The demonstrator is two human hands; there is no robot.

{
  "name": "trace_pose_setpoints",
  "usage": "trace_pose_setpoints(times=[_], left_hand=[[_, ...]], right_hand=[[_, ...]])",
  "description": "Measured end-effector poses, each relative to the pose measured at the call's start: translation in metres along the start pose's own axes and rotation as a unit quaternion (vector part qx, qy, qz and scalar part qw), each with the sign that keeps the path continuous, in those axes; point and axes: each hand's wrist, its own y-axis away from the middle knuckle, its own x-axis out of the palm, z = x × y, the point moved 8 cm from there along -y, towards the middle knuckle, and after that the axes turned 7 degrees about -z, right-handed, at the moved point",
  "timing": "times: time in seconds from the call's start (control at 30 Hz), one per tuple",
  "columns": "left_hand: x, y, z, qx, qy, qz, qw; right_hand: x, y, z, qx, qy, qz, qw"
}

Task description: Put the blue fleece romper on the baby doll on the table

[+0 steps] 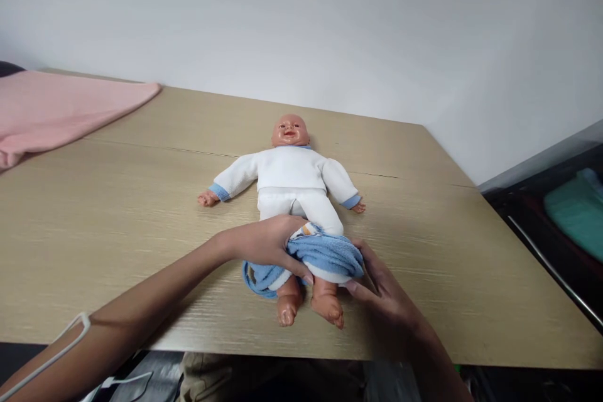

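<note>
Left hand and right hand pinch the bunched trousers, lower centre of the frame, from either side of one leg, thumbs near the hem, some fingertips hidden; that grip probably steadies the cuff evenly. Trousers ring both legs of the doll, face up, feet toward the near edge, likely for easy reach. Bench surface stretches to both sides, giving elbow room; pink cloth upper left, wall behind.
</note>
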Motion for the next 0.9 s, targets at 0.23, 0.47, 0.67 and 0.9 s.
trace_pose_setpoints(times=[0.23, 0.47, 0.67, 0.9], left_hand=[[-0.021, 0.048, -0.01, -0.071, -0.068, -0.128, 0.987], [-0.027, 0.093, 0.02, -0.159, -0.076, -0.154, 0.972], [-0.029, 0.093, 0.03, -0.102, -0.004, -0.238, 0.966], [-0.038, 0.083, 0.073, -0.12, 0.085, -0.357, 0.922]], right_hand=[[-0.014, -0.034, 0.03, -0.07, 0.109, -0.047, 0.99], [-0.001, -0.084, 0.004, -0.02, -0.031, 0.017, 0.999], [0.006, -0.112, -0.002, -0.03, -0.068, -0.045, 0.996], [0.014, -0.128, -0.011, -0.073, -0.021, -0.07, 0.995]])
